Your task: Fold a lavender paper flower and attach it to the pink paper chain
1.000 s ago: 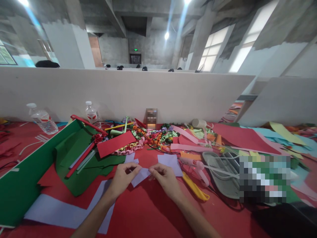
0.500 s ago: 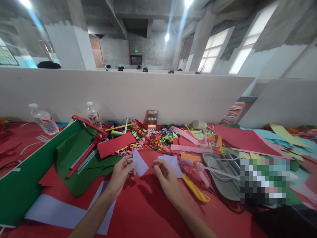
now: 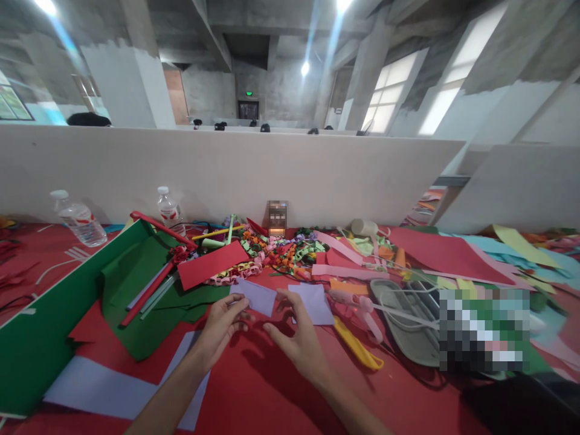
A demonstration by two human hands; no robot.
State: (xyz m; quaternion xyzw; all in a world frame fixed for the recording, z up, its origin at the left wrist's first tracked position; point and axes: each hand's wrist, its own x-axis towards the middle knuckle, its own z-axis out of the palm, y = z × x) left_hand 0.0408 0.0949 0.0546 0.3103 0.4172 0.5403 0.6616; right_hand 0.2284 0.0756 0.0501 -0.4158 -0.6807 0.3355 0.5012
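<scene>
We log the left hand (image 3: 224,320) with thumb and fingers pinched on a small lilac paper (image 3: 257,297), which reaches toward the right hand (image 3: 299,335); that one stands well parted, gripping nothing (whether its forefinger brushes the paper, we cannot tell). A second lilac square (image 3: 312,303) lies just beyond the right hand, a larger lilac sheet (image 3: 104,386) nearer us, left of the left hand. We judge the small pieces already sized; the held one looks unjoined, any crease unclear.
</scene>
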